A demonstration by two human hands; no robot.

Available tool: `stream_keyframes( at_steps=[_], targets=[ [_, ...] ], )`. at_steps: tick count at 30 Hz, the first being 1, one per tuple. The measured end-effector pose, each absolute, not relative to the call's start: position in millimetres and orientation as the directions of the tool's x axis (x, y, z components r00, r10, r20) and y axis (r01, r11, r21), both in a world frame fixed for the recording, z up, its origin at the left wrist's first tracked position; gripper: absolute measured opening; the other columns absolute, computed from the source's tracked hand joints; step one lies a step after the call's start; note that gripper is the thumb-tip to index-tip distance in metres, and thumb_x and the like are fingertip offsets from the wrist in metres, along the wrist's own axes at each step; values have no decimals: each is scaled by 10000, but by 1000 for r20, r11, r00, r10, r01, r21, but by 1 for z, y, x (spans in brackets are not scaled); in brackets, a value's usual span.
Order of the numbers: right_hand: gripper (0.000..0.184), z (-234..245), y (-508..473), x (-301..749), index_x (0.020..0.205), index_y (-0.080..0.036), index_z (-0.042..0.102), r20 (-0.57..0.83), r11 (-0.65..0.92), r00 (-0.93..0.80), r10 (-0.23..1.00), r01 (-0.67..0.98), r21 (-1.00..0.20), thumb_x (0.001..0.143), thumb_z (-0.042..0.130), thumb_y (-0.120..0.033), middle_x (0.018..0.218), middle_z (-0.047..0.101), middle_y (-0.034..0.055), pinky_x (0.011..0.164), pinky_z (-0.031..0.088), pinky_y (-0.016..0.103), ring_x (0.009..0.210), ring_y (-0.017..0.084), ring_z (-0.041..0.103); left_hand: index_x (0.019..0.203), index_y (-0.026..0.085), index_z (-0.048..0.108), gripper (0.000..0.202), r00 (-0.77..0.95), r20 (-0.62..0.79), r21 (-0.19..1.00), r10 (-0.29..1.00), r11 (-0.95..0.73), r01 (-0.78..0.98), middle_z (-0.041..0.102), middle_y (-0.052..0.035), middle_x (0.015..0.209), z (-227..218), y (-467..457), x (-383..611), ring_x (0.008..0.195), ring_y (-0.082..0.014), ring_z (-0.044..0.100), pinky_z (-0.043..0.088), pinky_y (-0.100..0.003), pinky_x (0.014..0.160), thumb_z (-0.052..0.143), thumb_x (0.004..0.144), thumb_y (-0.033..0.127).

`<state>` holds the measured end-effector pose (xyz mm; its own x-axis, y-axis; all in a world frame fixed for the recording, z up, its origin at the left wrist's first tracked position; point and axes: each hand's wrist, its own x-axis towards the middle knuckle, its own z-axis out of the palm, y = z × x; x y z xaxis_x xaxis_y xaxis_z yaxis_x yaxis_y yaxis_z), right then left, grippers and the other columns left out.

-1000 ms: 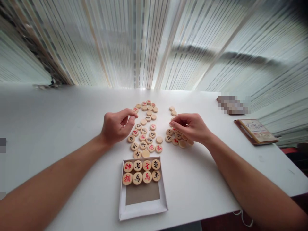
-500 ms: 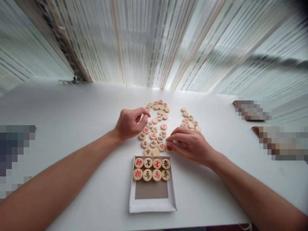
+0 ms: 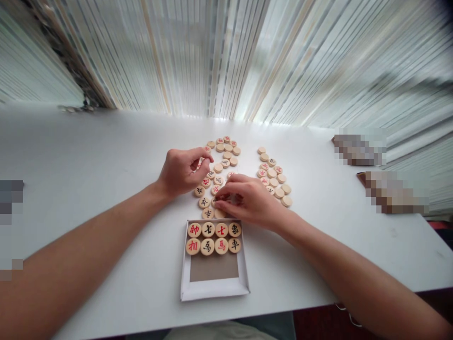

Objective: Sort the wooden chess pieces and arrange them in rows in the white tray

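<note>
Round wooden chess pieces with red and black characters lie in a left cluster and a right cluster on a white table. A shallow white box near the front edge holds two rows of pieces at its far end. My left hand rests curled at the left cluster's edge, thumb and forefinger pinched. My right hand lies over the near end of the left cluster, just beyond the box, fingertips pinched on a piece.
Blurred-out flat objects lie at the table's far right. Vertical blinds hang behind the table. The table's front edge runs just below the box.
My right hand has moved left from the right cluster onto the near end of the left cluster. My left hand has kept its curled pose by the pieces.
</note>
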<state>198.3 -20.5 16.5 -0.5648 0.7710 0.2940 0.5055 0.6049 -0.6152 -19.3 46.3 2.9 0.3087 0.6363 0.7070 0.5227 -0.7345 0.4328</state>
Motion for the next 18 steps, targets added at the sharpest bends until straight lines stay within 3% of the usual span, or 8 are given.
stream_keyframes(
  at_steps=[7,13,18],
  targets=[
    [113,20,-20,195,992,-171,814,210,563,-561,801,586,-582,910,770,-234,883,597,44,741,501,315,748,162,590,785,177,766,177,311,695,446,649,-727,522,478,69,455,3,46,-19,424,-92,409,340,-242,485,597,840,182],
    [27,19,-22,197,922,-160,738,266,601,-575,774,533,-595,902,749,-176,903,602,43,724,493,298,762,154,583,801,172,773,180,309,685,460,660,-720,519,503,63,473,4,46,-19,436,-95,426,347,-247,498,599,847,178],
    [63,11,-27,204,882,-197,687,390,572,-435,812,455,-683,919,739,-196,785,672,10,607,473,275,644,128,569,799,157,786,176,265,679,521,684,-705,481,438,76,439,5,43,-21,416,-87,353,309,-253,479,614,838,168]
  ],
)
